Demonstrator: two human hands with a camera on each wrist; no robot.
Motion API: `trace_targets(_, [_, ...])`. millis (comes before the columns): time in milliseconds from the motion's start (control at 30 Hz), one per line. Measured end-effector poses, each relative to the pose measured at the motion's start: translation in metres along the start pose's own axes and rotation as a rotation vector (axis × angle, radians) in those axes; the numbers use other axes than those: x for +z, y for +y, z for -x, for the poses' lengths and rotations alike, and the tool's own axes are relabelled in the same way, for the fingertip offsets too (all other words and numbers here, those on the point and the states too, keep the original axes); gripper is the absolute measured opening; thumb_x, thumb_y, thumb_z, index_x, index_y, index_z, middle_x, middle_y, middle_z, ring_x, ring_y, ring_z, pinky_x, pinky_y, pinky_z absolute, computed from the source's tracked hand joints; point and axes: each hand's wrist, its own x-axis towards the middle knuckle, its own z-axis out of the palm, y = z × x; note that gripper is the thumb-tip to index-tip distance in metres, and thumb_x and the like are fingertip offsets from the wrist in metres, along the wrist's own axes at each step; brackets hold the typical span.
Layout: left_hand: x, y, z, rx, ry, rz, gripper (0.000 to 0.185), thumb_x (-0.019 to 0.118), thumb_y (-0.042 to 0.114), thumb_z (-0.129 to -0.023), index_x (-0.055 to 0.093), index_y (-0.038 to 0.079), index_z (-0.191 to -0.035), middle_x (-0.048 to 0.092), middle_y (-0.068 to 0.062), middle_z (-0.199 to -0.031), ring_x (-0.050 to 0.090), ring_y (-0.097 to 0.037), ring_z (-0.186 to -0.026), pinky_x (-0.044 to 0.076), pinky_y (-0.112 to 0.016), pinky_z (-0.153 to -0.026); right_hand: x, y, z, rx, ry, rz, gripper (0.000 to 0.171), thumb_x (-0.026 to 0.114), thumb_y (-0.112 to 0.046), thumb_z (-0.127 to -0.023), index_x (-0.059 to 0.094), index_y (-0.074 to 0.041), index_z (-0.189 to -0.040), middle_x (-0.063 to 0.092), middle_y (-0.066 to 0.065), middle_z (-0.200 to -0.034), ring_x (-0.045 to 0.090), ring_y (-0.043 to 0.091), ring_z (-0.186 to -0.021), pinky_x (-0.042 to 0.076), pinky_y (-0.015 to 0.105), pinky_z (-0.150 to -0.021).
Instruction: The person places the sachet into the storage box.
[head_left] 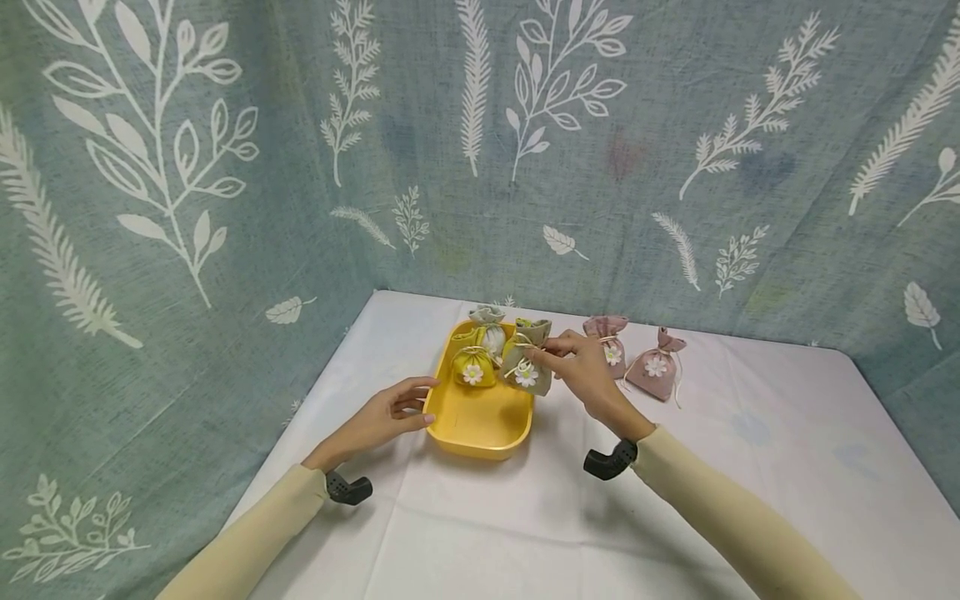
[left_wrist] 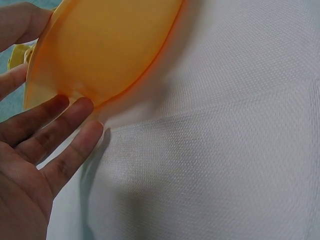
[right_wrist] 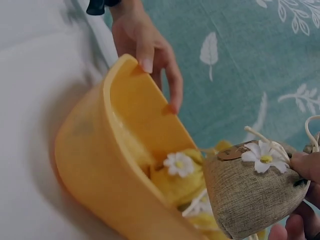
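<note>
My right hand [head_left: 581,367] pinches a grey-beige drawstring pouch [right_wrist: 255,195] near its gathered neck, a white daisy on its front. The pouch hangs over the right side of a yellow plastic tray [head_left: 480,425]. Inside the tray sit a yellow pouch [head_left: 480,375] with a daisy and a pale grey pouch [head_left: 487,315] behind it. More yellow cloth shows behind the held pouch, mostly hidden. My left hand [head_left: 386,415] touches the tray's left side with its fingers extended; in the left wrist view, fingertips rest against the outer wall.
Two dusty-pink pouches with white daisies, one upright pouch [head_left: 604,327] and one leaning pouch [head_left: 654,377], stand right of the tray. A white cloth covers the table [head_left: 480,525]. A blue-green leaf-print curtain [head_left: 450,225] borders the back and sides.
</note>
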Motion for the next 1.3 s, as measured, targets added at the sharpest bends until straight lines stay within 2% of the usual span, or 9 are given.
trace_targets(233, [0.000, -0.002, -0.002, 0.009, -0.004, -0.011, 0.063, 0.076, 0.029, -0.096, 0.049, 0.022, -0.152, 0.055, -0.012, -0.147, 0.059, -0.029, -0.125, 0.048, -0.051, -0.108, 0.018, 0.000, -0.004, 0.036, -0.027, -0.037, 0.023, 0.082, -0.036, -0.090, 0.083, -0.015, -0.098, 0.067, 0.006, -0.098, 0.058, 0.025, -0.090, 0.054, 0.039, -0.073])
trace_targets(400, [0.002, 0.000, -0.003, 0.011, -0.006, -0.019, 0.062, 0.076, 0.030, -0.096, 0.049, 0.025, -0.151, 0.056, -0.011, -0.147, 0.060, -0.028, -0.125, 0.048, -0.050, -0.107, 0.026, 0.009, -0.007, 0.080, -0.024, -0.035, 0.021, 0.083, -0.033, -0.089, 0.083, -0.013, -0.095, 0.068, 0.006, -0.099, 0.057, 0.024, -0.092, 0.050, 0.036, -0.072])
trace_targets(467, [0.003, 0.001, -0.003, 0.014, -0.008, -0.019, 0.063, 0.076, 0.032, -0.096, 0.048, 0.023, -0.152, 0.055, -0.011, -0.148, 0.059, -0.027, -0.126, 0.048, -0.049, -0.107, 0.027, 0.014, -0.008, 0.098, -0.024, -0.010, 0.021, 0.083, -0.032, -0.090, 0.083, -0.012, -0.096, 0.069, 0.007, -0.100, 0.059, 0.023, -0.091, 0.052, 0.036, -0.072])
trace_targets(600, [0.003, 0.002, -0.003, 0.027, -0.009, -0.018, 0.066, 0.076, 0.034, -0.096, 0.047, 0.018, -0.154, 0.054, -0.013, -0.148, 0.059, -0.028, -0.126, 0.048, -0.049, -0.108, 0.024, 0.025, -0.010, 0.137, -0.029, 0.040, 0.029, 0.081, -0.034, -0.091, 0.081, -0.011, -0.109, 0.070, 0.007, -0.109, 0.064, 0.020, -0.092, 0.059, 0.043, -0.076])
trace_targets(733, [0.003, 0.002, -0.004, 0.025, -0.009, -0.011, 0.068, 0.076, 0.035, -0.096, 0.046, 0.017, -0.154, 0.054, -0.013, -0.148, 0.059, -0.029, -0.126, 0.047, -0.050, -0.108, 0.014, 0.033, -0.010, 0.130, -0.014, 0.071, 0.035, 0.079, -0.035, -0.093, 0.078, -0.013, -0.120, 0.068, 0.008, -0.115, 0.066, 0.026, -0.094, 0.060, 0.051, -0.078])
trace_targets(933, [0.003, 0.003, -0.002, 0.020, -0.014, 0.015, 0.066, 0.076, 0.031, -0.096, 0.046, 0.018, -0.154, 0.054, -0.015, -0.148, 0.058, -0.030, -0.127, 0.046, -0.051, -0.108, -0.011, 0.038, -0.004, 0.084, -0.002, 0.074, 0.034, 0.076, -0.034, -0.096, 0.076, -0.013, -0.123, 0.068, 0.009, -0.103, 0.061, 0.047, -0.095, 0.056, 0.062, -0.077])
trace_targets(1033, [0.003, 0.003, -0.001, 0.028, -0.018, 0.023, 0.065, 0.075, 0.030, -0.097, 0.046, 0.017, -0.154, 0.053, -0.016, -0.149, 0.058, -0.031, -0.127, 0.046, -0.050, -0.108, -0.027, 0.041, 0.001, 0.067, 0.018, 0.097, 0.034, 0.075, -0.037, -0.096, 0.076, -0.015, -0.122, 0.068, 0.007, -0.099, 0.062, 0.048, -0.091, 0.057, 0.058, -0.073])
trace_targets(1167, [0.002, 0.003, 0.001, 0.029, -0.019, 0.022, 0.066, 0.074, 0.030, -0.098, 0.045, 0.016, -0.155, 0.052, -0.017, -0.150, 0.057, -0.031, -0.127, 0.046, -0.049, -0.108, -0.051, 0.045, 0.009, 0.074, 0.064, 0.120, 0.034, 0.076, -0.038, -0.095, 0.076, -0.016, -0.120, 0.070, 0.008, -0.101, 0.063, 0.046, -0.091, 0.059, 0.042, -0.068])
trace_targets(1300, [0.000, 0.002, 0.003, 0.021, -0.015, 0.007, 0.066, 0.075, 0.031, -0.097, 0.045, 0.017, -0.155, 0.052, -0.016, -0.149, 0.057, -0.031, -0.127, 0.047, -0.050, -0.108, -0.073, 0.051, 0.016, 0.107, 0.093, 0.133, 0.037, 0.076, -0.036, -0.096, 0.075, -0.013, -0.125, 0.070, 0.012, -0.102, 0.061, 0.045, -0.092, 0.060, 0.045, -0.071])
